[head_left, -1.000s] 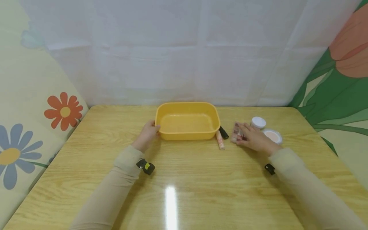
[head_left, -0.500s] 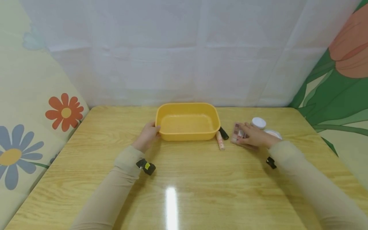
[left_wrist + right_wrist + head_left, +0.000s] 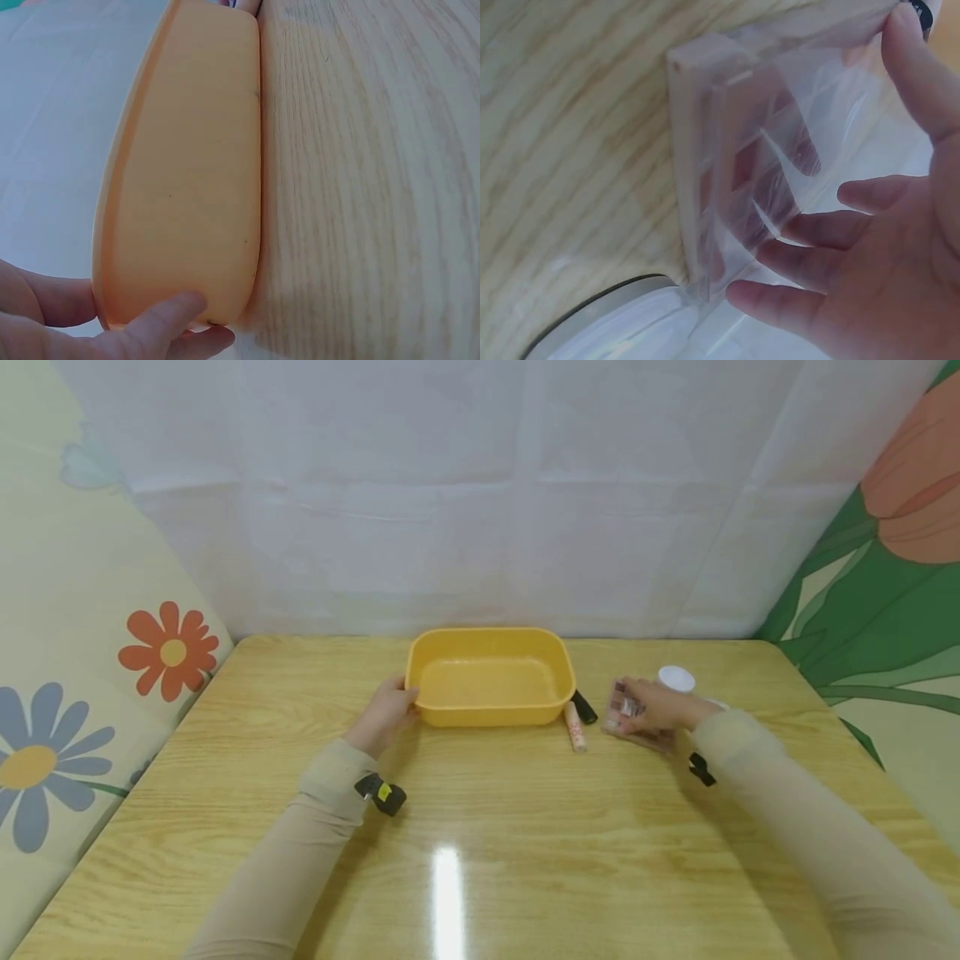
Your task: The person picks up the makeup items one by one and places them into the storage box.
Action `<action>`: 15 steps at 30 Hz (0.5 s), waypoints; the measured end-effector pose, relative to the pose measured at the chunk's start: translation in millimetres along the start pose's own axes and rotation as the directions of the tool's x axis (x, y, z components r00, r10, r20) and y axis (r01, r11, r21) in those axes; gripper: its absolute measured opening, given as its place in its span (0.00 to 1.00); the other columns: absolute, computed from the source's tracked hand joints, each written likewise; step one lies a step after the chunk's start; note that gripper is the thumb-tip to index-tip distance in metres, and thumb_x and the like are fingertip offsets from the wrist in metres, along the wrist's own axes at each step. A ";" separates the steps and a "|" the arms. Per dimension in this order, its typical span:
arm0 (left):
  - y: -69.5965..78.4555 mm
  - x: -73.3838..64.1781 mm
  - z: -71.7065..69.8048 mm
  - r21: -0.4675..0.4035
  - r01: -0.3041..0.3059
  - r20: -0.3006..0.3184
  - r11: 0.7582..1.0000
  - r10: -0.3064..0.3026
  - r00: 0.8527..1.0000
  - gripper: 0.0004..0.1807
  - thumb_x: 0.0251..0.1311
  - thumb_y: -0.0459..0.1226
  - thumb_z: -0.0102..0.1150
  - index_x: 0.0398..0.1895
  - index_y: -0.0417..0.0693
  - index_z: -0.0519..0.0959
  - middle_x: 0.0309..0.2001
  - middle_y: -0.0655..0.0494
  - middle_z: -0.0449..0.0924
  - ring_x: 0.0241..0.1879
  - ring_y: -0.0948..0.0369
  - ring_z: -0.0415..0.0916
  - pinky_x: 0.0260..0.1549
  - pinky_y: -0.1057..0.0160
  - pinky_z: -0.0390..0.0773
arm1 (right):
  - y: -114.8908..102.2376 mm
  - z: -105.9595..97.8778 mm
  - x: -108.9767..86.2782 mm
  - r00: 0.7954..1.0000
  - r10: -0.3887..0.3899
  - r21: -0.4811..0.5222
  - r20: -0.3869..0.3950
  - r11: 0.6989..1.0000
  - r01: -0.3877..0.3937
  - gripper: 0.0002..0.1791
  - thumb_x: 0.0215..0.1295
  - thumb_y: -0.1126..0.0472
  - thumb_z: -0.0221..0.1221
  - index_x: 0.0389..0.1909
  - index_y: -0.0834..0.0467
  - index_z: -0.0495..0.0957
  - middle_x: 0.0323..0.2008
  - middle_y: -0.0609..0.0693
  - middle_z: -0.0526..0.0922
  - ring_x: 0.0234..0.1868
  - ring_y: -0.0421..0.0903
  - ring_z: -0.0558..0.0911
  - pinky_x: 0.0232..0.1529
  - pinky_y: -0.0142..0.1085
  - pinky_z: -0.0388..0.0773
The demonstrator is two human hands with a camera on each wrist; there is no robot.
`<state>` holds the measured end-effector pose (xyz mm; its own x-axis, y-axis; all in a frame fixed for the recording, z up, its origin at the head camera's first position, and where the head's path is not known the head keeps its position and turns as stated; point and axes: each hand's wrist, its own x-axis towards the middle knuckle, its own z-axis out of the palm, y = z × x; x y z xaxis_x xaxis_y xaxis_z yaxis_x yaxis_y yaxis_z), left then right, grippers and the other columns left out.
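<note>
A yellow plastic basin (image 3: 491, 717) stands at the back of the table. My left hand (image 3: 384, 714) grips its left end, with fingers (image 3: 166, 321) against the outer wall. To the basin's right, my right hand (image 3: 660, 706) holds an eyeshadow palette (image 3: 617, 703) with a clear lid. In the right wrist view, the thumb is at one corner of the palette (image 3: 739, 161) and the other fingers (image 3: 802, 262) are spread along the lid. Part of the palette lies hidden beneath the hand in the head view.
A pink patterned tube (image 3: 575, 728) and a black tube (image 3: 584, 707) lie by the basin's right end. Behind my right hand stands a round white jar (image 3: 677, 677). A round compact (image 3: 718, 703) is mostly covered by that hand. A white cloth (image 3: 480, 510) hangs behind the wooden table (image 3: 525, 843).
My right hand has shifted slightly right over the palette, showing more of its pans and covering more of the round compact. The left hand and the basin stay put.
</note>
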<state>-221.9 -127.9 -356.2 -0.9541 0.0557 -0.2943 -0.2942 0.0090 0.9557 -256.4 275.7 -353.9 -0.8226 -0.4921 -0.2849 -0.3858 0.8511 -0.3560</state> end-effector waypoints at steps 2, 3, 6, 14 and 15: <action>-0.4 -0.3 0.0 0.000 -0.007 0.001 1.000 0.007 1.000 0.24 0.74 0.27 0.30 0.70 0.24 0.52 0.65 0.30 0.61 0.61 0.45 0.64 0.64 0.52 0.66 | -1.3 -0.3 1.6 1.000 0.002 0.015 0.001 1.000 -0.002 0.52 0.59 0.47 0.67 0.67 0.78 0.51 0.60 0.80 0.62 0.60 0.74 0.65 0.62 0.64 0.62; -0.7 -0.4 0.1 -0.002 -0.010 0.000 1.000 0.010 1.000 0.24 0.74 0.27 0.30 0.70 0.24 0.52 0.64 0.29 0.61 0.61 0.45 0.64 0.64 0.52 0.66 | -1.8 -0.2 2.3 1.000 0.003 0.020 -0.003 1.000 -0.003 0.52 0.58 0.47 0.67 0.68 0.78 0.51 0.61 0.80 0.62 0.61 0.74 0.64 0.62 0.64 0.62; -0.8 -0.8 0.5 0.000 -0.019 0.005 1.000 0.019 1.000 0.24 0.74 0.27 0.30 0.70 0.24 0.52 0.64 0.29 0.61 0.60 0.45 0.65 0.64 0.51 0.67 | -4.0 0.5 2.7 1.000 0.022 0.013 -0.017 1.000 -0.021 0.55 0.55 0.45 0.68 0.68 0.76 0.51 0.60 0.80 0.62 0.60 0.75 0.64 0.61 0.65 0.62; -0.3 -1.5 0.9 -0.004 -0.025 0.007 1.000 0.025 1.000 0.24 0.74 0.27 0.29 0.70 0.24 0.51 0.64 0.29 0.61 0.61 0.43 0.64 0.64 0.50 0.66 | -11.4 7.2 -1.1 0.976 0.123 -0.105 -0.177 0.984 -0.143 0.65 0.42 0.35 0.71 0.70 0.72 0.53 0.59 0.77 0.63 0.58 0.70 0.63 0.53 0.65 0.66; -0.4 -1.3 0.8 -0.004 -0.023 0.006 1.000 0.023 1.000 0.24 0.74 0.27 0.29 0.70 0.24 0.51 0.64 0.29 0.61 0.61 0.43 0.64 0.64 0.50 0.66 | -12.2 8.1 -1.5 0.970 0.120 -0.124 -0.211 0.981 -0.149 0.65 0.41 0.35 0.72 0.69 0.73 0.54 0.57 0.75 0.64 0.57 0.69 0.63 0.52 0.64 0.66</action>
<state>-220.4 -127.2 -356.2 -0.9603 0.0616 -0.2722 -0.2726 0.0032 0.9621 -247.1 264.6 -356.4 -0.9326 -0.3362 -0.1310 -0.3080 0.9309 -0.1963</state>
